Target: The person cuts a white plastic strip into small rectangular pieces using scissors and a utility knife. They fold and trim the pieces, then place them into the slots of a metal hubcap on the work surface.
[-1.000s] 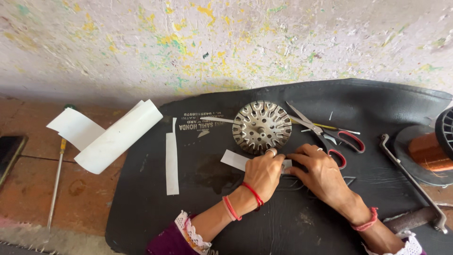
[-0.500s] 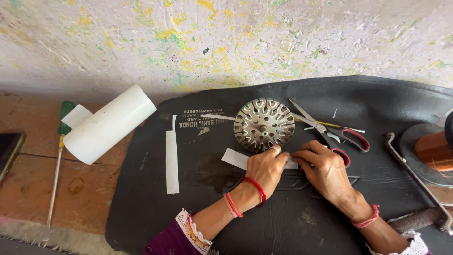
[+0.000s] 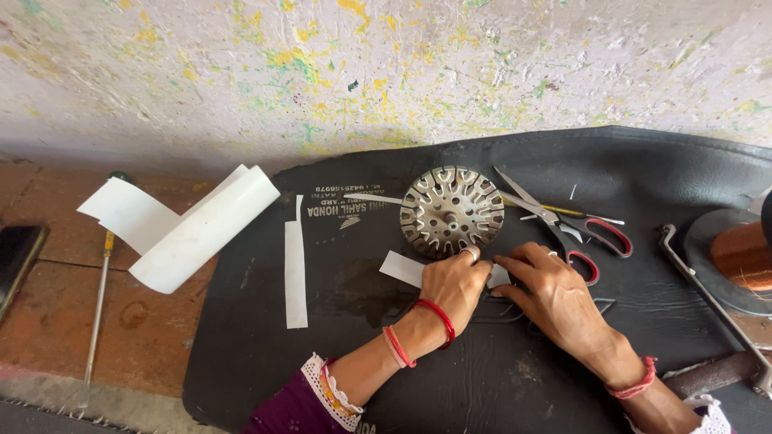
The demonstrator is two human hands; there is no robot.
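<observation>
A small white paper strip (image 3: 406, 270) is pressed flat on the black mat (image 3: 265, 354), just near of the slotted metal disc (image 3: 452, 210). It is pinched at its right end by the fingers of the left hand (image 3: 454, 283) and right hand (image 3: 553, 293). The strip seems light, thin and easily creased, so it is best held by the edges.

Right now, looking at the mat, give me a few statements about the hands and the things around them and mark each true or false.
1. Both hands, left hand and right hand, press on a white paper strip. True.
2. The scissors are in the right hand. False: they lie on the black mat, beyond that hand.
3. The slotted metal disc lies just beyond the hands. True.
4. The white paper roll stands upright on the mat. False: it lies on its side at the mat's left edge.
</observation>
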